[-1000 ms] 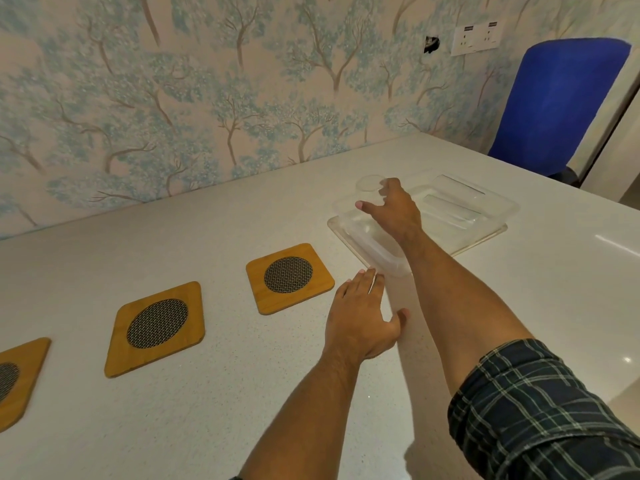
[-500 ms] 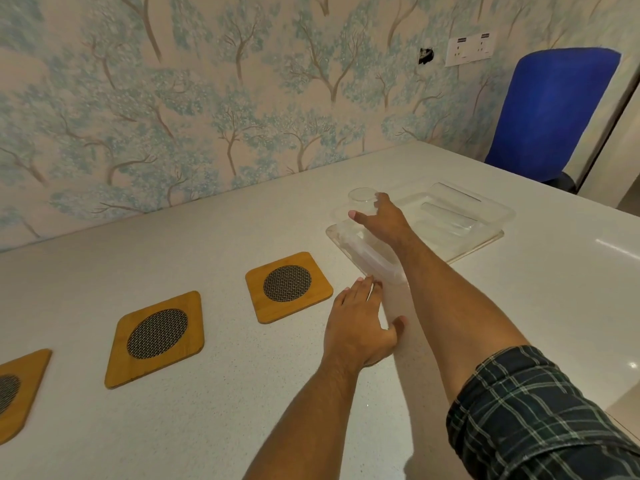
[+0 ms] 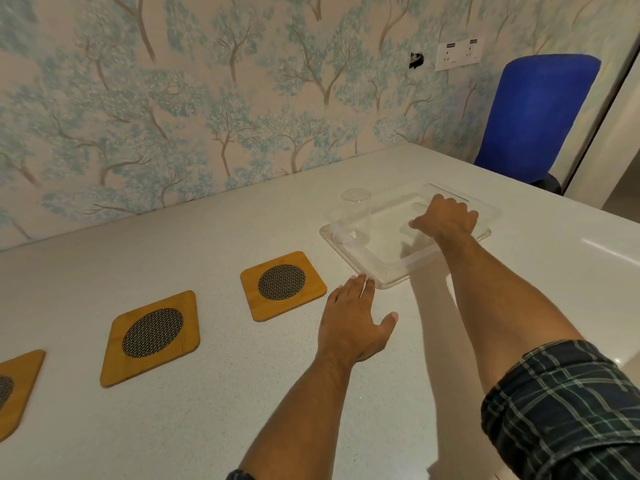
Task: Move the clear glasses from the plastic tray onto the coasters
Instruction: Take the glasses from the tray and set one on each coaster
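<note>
Head view shows the right hand (image 3: 445,218) reaching into the plastic tray (image 3: 388,268), curled over a lying glass (image 3: 414,228), grip unclear, beside an upright glass (image 3: 356,216), while the open, empty left hand (image 3: 353,323) rests on the worktop (image 3: 207,410), likely steadying, near the coasters (image 3: 283,285).

No readable txt anywhere. Wall socket plate (image 3: 458,55), upper right on the wallpaper, has two small dark labels along its top edge, but lettering too small/blurred to make out. No brand, nos. or signs legible on anything else on or near the desk (image 3: 207,427).
</note>
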Available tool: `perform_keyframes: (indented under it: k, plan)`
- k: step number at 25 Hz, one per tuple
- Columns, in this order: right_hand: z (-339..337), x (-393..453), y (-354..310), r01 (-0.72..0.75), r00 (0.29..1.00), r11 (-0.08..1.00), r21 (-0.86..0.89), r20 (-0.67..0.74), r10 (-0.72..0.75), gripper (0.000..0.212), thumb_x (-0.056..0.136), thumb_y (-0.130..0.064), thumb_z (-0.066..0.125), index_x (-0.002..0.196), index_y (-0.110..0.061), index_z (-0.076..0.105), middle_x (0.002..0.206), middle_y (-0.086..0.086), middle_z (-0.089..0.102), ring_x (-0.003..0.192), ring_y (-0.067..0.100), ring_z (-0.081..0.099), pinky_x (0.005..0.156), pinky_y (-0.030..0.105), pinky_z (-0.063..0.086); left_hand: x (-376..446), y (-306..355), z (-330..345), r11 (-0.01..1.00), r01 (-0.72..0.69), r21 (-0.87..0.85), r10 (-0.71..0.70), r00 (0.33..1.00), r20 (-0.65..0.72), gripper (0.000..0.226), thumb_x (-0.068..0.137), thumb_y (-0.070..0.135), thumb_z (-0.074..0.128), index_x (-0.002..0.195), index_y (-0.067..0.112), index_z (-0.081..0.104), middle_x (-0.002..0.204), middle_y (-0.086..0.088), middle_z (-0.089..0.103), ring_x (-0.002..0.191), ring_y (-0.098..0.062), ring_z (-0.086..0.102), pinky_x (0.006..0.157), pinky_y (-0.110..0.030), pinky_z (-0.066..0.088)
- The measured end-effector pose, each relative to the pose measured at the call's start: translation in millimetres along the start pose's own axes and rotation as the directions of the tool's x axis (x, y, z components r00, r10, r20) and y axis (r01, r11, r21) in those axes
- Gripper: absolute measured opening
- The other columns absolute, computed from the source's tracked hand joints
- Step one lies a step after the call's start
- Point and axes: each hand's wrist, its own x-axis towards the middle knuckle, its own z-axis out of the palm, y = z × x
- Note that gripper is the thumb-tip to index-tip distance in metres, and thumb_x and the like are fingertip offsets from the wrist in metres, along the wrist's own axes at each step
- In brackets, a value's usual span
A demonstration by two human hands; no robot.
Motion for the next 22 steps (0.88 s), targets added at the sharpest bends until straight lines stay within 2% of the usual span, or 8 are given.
perform_keyframes:
  k: [2,5,12,18,22]
  plan:
    - [1,-3,4,0.018,1.0,0.999,-0.046,0.023,-0.017,0.061,0.085,-0.047,0.073,0.134,-0.018,0.052,0.133,0.01,0.057,0.124,0.033,0.051,0.102,0.046,0.035,0,-1,0,1.0,0.0,0.007,0.0,1.0,0.004,0.089,0.094,0.072,0.03,0.164,0.017,0.019,0.172,-0.003,0.015,0.158,-0.019,0.009,0.126,-0.039,0.005]
    - [3,-6,2,0.027,0.999,0.99,-0.137,-0.024,-0.03,0.055,0.086,-0.04,0.074,0.132,-0.018,0.054,0.13,0.011,0.058,0.123,0.032,0.052,0.103,0.046,0.035,1,-1,0,1.0,0.004,0.013,-0.004,1.0,0.021,0.09,0.094,0.072,0.028,0.164,0.018,0.016,0.172,-0.003,0.013,0.158,-0.019,0.008,0.127,-0.039,0.005]
    - [8,-9,-2,0.003,0.999,0.966,-0.259,-0.036,-0.012,0.054,0.086,-0.041,0.071,0.132,-0.018,0.054,0.128,0.01,0.06,0.12,0.031,0.053,0.103,0.043,0.036,0,-1,1,1.0,0.006,0.015,-0.006,1.0,0.004,0.088,0.095,0.071,0.031,0.164,0.018,0.016,0.172,-0.003,0.013,0.158,-0.019,0.008,0.126,-0.038,0.003]
    - [16,-7,6,0.058,0.998,0.967,-0.247,0.034,-0.051,0.07,0.087,-0.05,0.068,0.146,-0.027,0.039,0.132,0.008,0.058,0.123,0.03,0.055,0.11,0.052,0.027,0,-1,2,1.0,0.0,0.009,0.0,1.0,-0.002,0.088,0.095,0.07,0.032,0.164,0.017,0.017,0.172,-0.004,0.013,0.158,-0.019,0.009,0.125,-0.037,0.002]
    - [21,-7,9,0.074,0.997,0.976,-0.206,0.028,-0.07,0.07,0.088,-0.052,0.066,0.148,-0.031,0.036,0.127,0.006,0.061,0.12,0.029,0.057,0.113,0.057,0.021,1,-1,1,1.0,0.0,0.016,0.0,1.0,0.006,0.088,0.096,0.07,0.032,0.164,0.017,0.016,0.172,-0.004,0.012,0.158,-0.02,0.008,0.126,-0.039,0.004]
